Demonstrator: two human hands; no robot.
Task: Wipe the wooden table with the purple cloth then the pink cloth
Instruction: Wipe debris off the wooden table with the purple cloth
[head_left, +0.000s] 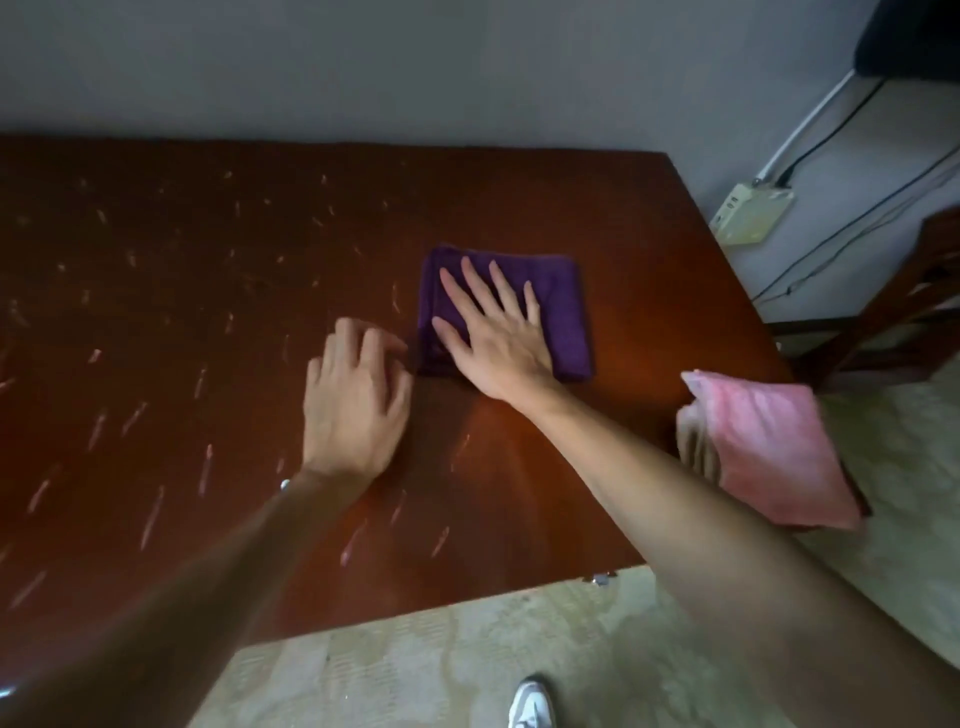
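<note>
A folded purple cloth (558, 312) lies flat on the dark wooden table (208, 291), right of centre. My right hand (493, 338) presses on it with straight, spread fingers. My left hand (353, 405) rests on the bare wood just left of the cloth, its fingers loosely curled and holding nothing. A folded pink cloth (774, 447) sits at the table's right edge, partly overhanging it. Many pale streaks mark the table's left and middle surface.
A wall runs behind the table. A wooden chair (904, 301) stands to the right, by a wall socket box (753, 213) with cables. Pale patterned floor (467, 665) lies in front, with a white shoe (530, 706) on it.
</note>
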